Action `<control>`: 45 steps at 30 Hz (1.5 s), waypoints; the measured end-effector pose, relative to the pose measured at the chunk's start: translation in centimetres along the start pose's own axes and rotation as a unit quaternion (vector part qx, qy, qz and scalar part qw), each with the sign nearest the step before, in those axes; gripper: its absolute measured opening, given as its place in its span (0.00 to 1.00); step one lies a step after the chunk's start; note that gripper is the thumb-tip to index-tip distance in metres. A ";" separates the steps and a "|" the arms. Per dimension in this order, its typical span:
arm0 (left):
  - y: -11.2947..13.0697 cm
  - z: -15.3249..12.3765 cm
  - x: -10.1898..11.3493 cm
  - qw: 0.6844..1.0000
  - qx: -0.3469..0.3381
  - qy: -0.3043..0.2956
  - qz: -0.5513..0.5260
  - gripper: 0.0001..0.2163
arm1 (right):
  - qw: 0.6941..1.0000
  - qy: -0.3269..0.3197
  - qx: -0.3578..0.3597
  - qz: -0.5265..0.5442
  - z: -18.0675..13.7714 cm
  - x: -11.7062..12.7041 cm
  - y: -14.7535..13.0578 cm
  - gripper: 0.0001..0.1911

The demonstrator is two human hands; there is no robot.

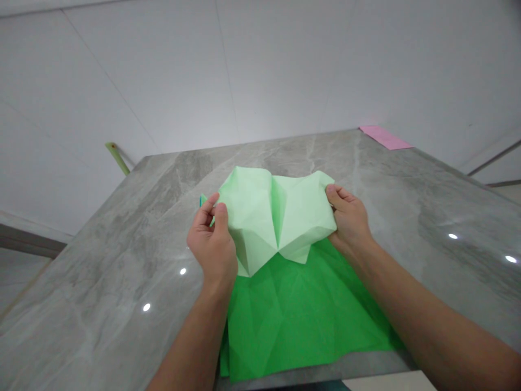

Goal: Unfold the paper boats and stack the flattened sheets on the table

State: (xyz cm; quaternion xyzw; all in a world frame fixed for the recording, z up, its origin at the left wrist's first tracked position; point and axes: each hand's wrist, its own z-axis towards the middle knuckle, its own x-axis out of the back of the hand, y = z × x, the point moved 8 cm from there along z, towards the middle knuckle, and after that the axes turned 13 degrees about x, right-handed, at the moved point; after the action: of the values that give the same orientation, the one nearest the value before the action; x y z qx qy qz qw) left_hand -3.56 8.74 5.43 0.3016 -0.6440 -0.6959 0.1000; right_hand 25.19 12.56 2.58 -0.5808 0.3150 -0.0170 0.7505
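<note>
Between my hands is a creased sheet of light green paper (305, 212), with a fold running down its middle and angled lower edges. My left hand (214, 239) pinches its left side between thumb and fingers. At the paper's right edge, my right hand (350, 214) grips with the thumb on top and the other fingers partly hidden. Below it spreads a darker green creased paper (301, 315), reaching toward the table's near edge. Whether the two greens belong to one sheet, I cannot tell. A small blue-green edge shows just past my left fingertips.
The grey marbled table (122, 233) meets a white wall (264, 70) at its far side. A pink paper (386, 137) lies at the far right corner. Beyond the left edge a light green strip (117, 157) sticks up. A white corner (386, 382) shows at the bottom.
</note>
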 end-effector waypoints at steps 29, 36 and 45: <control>1.5 1.0 0.3 0.998 -0.032 -0.008 0.049 0.20 | 0.987 -0.068 0.120 -0.086 -0.8 -1.1 -2.2 0.16; 2.9 2.2 3.6 0.982 0.064 -0.030 0.174 0.21 | 0.986 -0.089 0.008 -0.143 -0.5 1.0 -5.2 0.19; -2.1 -6.4 6.7 0.903 0.280 -0.146 0.291 0.41 | 0.920 -0.172 -0.202 -0.288 -8.5 11.4 -3.7 0.19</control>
State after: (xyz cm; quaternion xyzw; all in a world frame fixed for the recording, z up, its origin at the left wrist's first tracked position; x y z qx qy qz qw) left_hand -4.88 0.15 1.53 0.0116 -0.8787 -0.4633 0.1144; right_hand 31.40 -0.42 -0.35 -0.7796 -0.0030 -0.0679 0.6225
